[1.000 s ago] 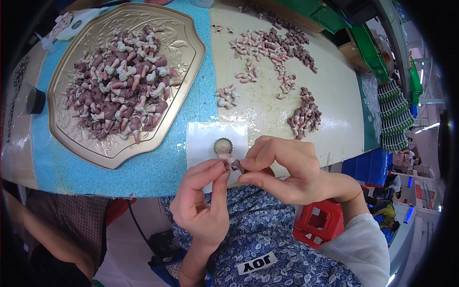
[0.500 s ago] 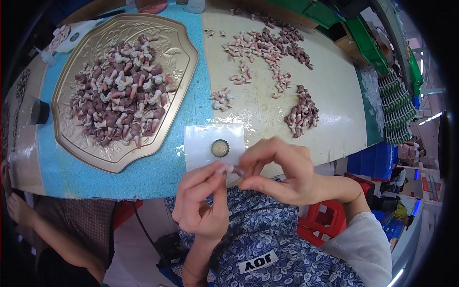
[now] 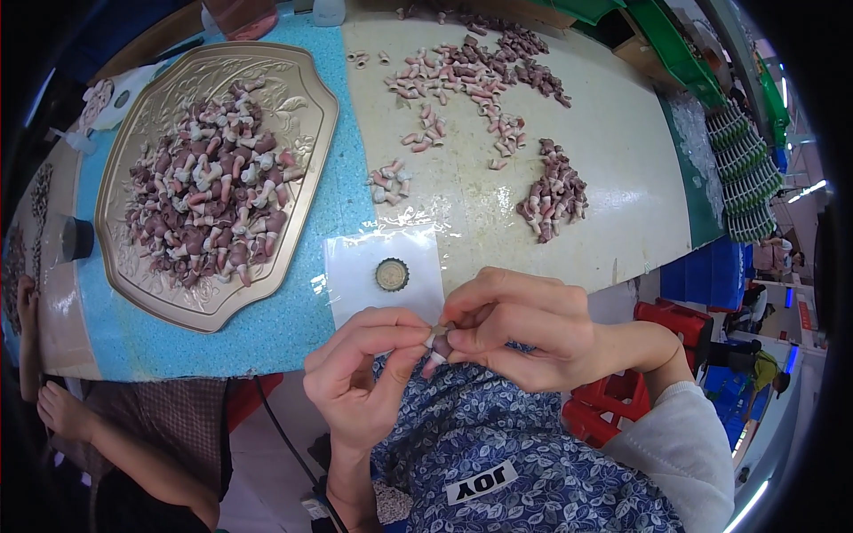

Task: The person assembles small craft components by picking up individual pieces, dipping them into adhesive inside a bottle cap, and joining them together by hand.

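Between my two hands is a small mauve, white and pink figurine part point(image 3: 436, 346), its pink end pointing down. My left hand point(image 3: 369, 373) pinches it from the left with thumb and fingertips. From the right, the thumb and fingers of my right hand point(image 3: 529, 329) close on its mauve upper portion. The fingertips partly cover the part, so its full shape is hidden. Just beyond my hands, a round crimped bottle cap point(image 3: 392, 274) lies on a white sheet point(image 3: 346, 298).
Left of my hands stands a gold embossed tray point(image 3: 302, 111) heaped with similar figurine parts point(image 3: 209, 182). Loose pink and mauve pieces point(image 3: 453, 75) and a separate mauve pile point(image 3: 553, 195) lie on the table. Another person's hand point(image 3: 67, 410) is at the lower left.
My right hand has moved in and now grips the figurine part together with my left. The part has turned so its pink end points downward. The whole view has shifted slightly.
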{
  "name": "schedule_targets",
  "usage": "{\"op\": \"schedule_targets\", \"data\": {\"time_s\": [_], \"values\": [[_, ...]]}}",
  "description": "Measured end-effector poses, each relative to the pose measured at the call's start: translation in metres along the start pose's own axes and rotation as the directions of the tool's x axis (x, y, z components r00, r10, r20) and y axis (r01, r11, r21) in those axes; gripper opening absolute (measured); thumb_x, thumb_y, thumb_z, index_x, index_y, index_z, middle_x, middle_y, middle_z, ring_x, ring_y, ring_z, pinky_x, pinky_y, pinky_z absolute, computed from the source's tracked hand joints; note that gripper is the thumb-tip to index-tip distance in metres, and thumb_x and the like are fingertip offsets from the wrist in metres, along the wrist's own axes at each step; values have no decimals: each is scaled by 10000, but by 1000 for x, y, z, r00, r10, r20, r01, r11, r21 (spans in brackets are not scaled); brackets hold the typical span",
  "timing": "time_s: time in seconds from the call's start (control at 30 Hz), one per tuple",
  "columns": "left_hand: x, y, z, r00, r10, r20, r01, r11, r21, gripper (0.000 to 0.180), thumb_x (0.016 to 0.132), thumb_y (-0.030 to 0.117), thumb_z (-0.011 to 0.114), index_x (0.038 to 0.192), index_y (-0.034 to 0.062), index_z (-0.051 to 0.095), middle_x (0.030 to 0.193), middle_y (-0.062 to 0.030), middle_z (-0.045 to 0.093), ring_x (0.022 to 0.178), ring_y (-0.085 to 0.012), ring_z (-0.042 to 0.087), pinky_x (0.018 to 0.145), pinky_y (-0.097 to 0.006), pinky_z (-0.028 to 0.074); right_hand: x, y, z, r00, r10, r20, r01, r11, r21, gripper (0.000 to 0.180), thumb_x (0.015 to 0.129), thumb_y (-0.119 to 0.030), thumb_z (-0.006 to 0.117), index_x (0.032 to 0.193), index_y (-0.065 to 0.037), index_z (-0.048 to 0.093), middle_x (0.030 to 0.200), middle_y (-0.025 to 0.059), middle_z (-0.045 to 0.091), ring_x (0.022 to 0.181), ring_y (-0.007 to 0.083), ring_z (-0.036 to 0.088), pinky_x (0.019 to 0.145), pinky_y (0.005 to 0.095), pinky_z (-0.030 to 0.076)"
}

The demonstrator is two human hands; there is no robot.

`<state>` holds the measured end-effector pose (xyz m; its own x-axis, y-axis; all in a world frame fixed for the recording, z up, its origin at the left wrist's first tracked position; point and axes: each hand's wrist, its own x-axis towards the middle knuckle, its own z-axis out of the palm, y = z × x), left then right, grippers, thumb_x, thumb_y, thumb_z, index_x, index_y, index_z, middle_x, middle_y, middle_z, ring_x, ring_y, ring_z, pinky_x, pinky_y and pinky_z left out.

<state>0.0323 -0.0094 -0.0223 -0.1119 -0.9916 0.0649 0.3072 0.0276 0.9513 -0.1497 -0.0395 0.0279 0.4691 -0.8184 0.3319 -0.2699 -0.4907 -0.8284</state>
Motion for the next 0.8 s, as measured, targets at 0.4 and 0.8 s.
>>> {"op": "schedule_targets", "data": {"time_s": [0.4, 0.8], "values": [[37, 24, -23, 934, 353, -54, -261, 776, 574, 145, 814, -101, 572, 937, -49, 628, 886, -132, 636, 754, -159, 585, 680, -255, 480, 8, 24, -36, 991, 3, -132, -21, 990, -136, 192, 736, 10, 704, 905, 23, 615, 923, 117, 635, 819, 226, 642, 671, 277, 514], [110, 40, -85, 753, 648, 116, -75, -89, 993, 223, 834, -10, 617, 1051, 10, 663, 1062, -128, 633, 971, -225, 589, 842, -320, 459, 0, 72, -108, 955, 207, 212, -26, 772, -636, 156, 689, 18, 661, 841, 5, 626, 922, 101, 594, 950, 259, 526, 837, 354, 441]]}}
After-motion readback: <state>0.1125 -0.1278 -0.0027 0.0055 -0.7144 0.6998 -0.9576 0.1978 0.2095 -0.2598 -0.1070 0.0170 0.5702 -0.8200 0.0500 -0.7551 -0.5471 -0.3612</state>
